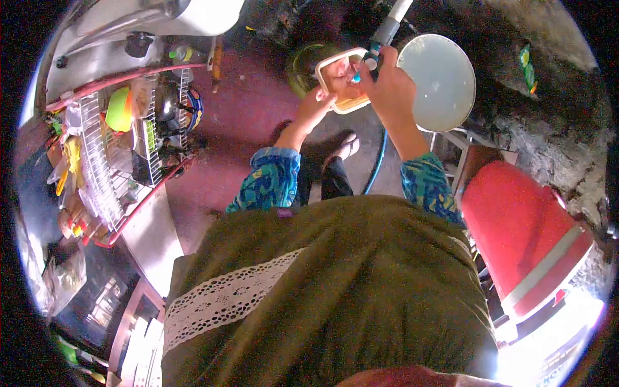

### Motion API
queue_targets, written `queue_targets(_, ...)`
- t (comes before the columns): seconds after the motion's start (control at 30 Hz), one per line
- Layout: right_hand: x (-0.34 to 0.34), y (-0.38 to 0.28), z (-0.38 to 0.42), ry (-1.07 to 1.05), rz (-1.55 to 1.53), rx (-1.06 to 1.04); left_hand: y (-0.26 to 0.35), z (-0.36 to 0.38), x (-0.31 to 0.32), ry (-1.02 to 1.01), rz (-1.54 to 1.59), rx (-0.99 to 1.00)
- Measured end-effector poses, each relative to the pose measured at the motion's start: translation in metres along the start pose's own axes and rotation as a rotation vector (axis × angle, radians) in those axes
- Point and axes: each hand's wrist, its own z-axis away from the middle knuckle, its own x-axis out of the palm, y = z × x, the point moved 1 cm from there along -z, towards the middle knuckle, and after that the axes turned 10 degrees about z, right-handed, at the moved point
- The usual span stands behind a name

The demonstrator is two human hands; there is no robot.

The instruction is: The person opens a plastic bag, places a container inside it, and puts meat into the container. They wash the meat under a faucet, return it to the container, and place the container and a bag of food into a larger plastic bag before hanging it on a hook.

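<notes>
A kitchen: wire rack (103, 169), green bowl (118, 111).

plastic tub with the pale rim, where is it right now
In the head view, the plastic tub is at upper centre, held by the left hand at the tap, left of the right hand.

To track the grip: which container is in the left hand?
The rounded-square tub; the olive basin behind it and the large white-rimmed vessel near the right hand both look round.
</notes>
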Motion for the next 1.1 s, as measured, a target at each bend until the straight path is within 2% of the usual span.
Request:
queue_targets(0.07, 0.004, -0.003, 0.002, -0.03, -0.062, 0.051, 0.0, 0.001, 0.004, 0.065, 0.055, 0.076)
queue_targets(0.17, 0.004, -0.005, 0.008, -0.052, -0.083, 0.129, -0.004, -0.003, -0.001, 0.058, 0.024, 0.058)
queue_targets(0.23, 0.015, 0.009, 0.017, 0.147, -0.302, 0.302, -0.006, -0.004, -0.001, 0.062, 0.045, 0.063)
queue_targets(0.27, 0.032, 0.019, 0.023, 0.145, -0.301, 0.303, -0.007, -0.004, -0.001, 0.07, 0.067, 0.069)
queue_targets(0.33, 0.087, 0.042, 0.035, -0.031, -0.966, 0.622, -0.01, -0.005, -0.004, 0.065, 0.066, 0.069)
queue_targets(0.37, 0.107, 0.044, 0.038, -0.032, -0.967, 0.625, -0.014, -0.005, -0.006, 0.061, 0.064, 0.071)
queue_targets(0.43, 0.138, 0.038, 0.041, -0.347, -0.299, 0.382, -0.03, -0.012, -0.015, 0.062, -0.018, 0.117)
queue_targets(0.47, 0.139, 0.03, 0.042, -0.349, -0.299, 0.384, -0.039, -0.017, -0.019, 0.063, -0.097, 0.167)
queue_targets(0.53, 0.133, 0.006, 0.043, 0.011, -0.616, 0.144, -0.056, -0.024, -0.027, 0.071, -0.118, 0.159)
queue_targets(0.57, 0.149, 0.003, 0.037, 0.142, -0.276, -0.011, -0.06, -0.026, -0.03, 0.078, -0.139, 0.156)
queue_targets(0.6, 0.138, -0.006, 0.033, 0.142, -0.277, -0.009, -0.058, -0.025, -0.03, 0.078, -0.14, 0.155)
queue_targets(0.67, 0.119, -0.02, 0.025, 0.129, 0.411, -0.545, -0.055, -0.023, -0.029, 0.042, -0.325, 0.236)
queue_targets(0.7, 0.128, -0.017, 0.025, 0.127, 0.411, -0.545, -0.054, -0.022, -0.028, 0.042, -0.324, 0.235)
queue_targets(0.77, 0.162, -0.008, 0.025, -0.173, 0.423, -0.489, -0.053, -0.021, -0.025, 0.066, -0.271, 0.23)
queue_targets(0.8, 0.173, -0.005, 0.023, -0.175, 0.424, -0.489, -0.05, -0.021, -0.025, 0.066, -0.271, 0.229)
queue_targets(0.87, 0.185, 0.0, 0.021, -0.055, -0.05, -0.36, -0.045, -0.018, -0.025, 0.047, -0.347, 0.147)
queue_targets(0.9, 0.184, 0.0, 0.021, -0.056, -0.05, -0.359, -0.035, -0.013, -0.02, 0.047, -0.346, 0.146)
queue_targets(0.97, 0.181, 0.003, 0.021, -0.233, -0.086, -0.166, -0.02, -0.003, -0.01, -0.011, -0.111, 0.224)
queue_targets(1.07, 0.163, 0.004, 0.023, -0.214, -0.054, -0.23, -0.053, -0.017, -0.025, 0.06, -0.204, 0.184)
queue_targets(1.1, 0.139, -0.005, 0.018, -0.449, 0.136, -0.346, -0.052, -0.015, -0.026, 0.061, -0.204, 0.183)
